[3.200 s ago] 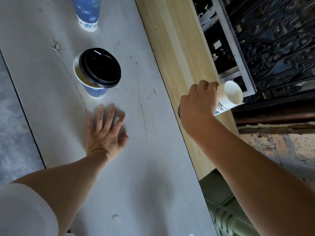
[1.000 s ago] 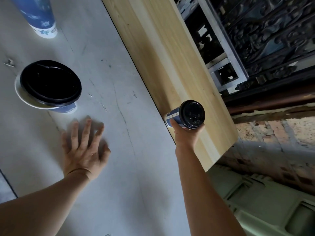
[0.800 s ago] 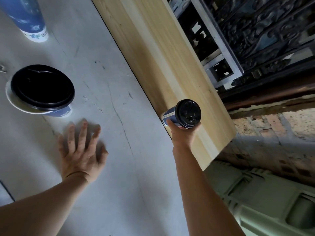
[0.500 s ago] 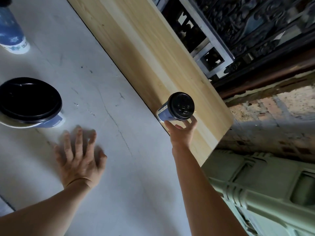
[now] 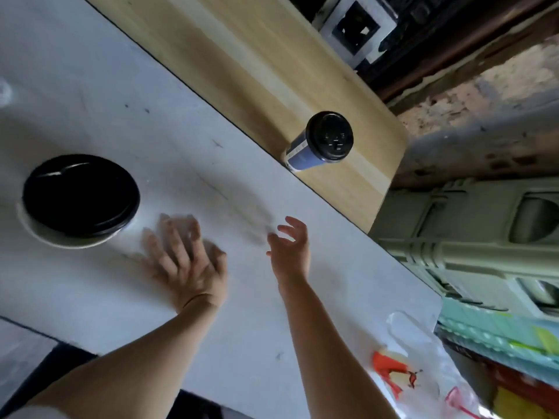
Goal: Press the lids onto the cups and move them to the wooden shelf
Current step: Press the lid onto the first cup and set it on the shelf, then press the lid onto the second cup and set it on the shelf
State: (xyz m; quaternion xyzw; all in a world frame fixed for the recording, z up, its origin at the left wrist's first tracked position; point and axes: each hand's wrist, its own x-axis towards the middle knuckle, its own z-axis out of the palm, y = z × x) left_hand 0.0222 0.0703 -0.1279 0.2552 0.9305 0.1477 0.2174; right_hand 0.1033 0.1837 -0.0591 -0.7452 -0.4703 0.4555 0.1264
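Table (image 5: pixel 90 101) under flat left hand (image 5: pixel 187 264), right hand (image 5: pixel 290 252) aloft — fingers (image 5: pixel 295 225) loose

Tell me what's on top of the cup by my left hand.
A black lid sits on the cup, off-centre, leaving one edge of the cup uncovered. The lid hides whatever is inside.

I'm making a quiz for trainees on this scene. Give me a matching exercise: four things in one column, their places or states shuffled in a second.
1. small blue paper cup with a black lid
2. wide white-rimmed paper cup with a black lid
3. left hand
4. right hand

A. fingers spread, palm down on the grey table
B. stands on the pale wooden shelf
C. raised, fingers open, holds nothing
D. stands on the table, lid off-centre

Pairs: 1-B, 2-D, 3-A, 4-C
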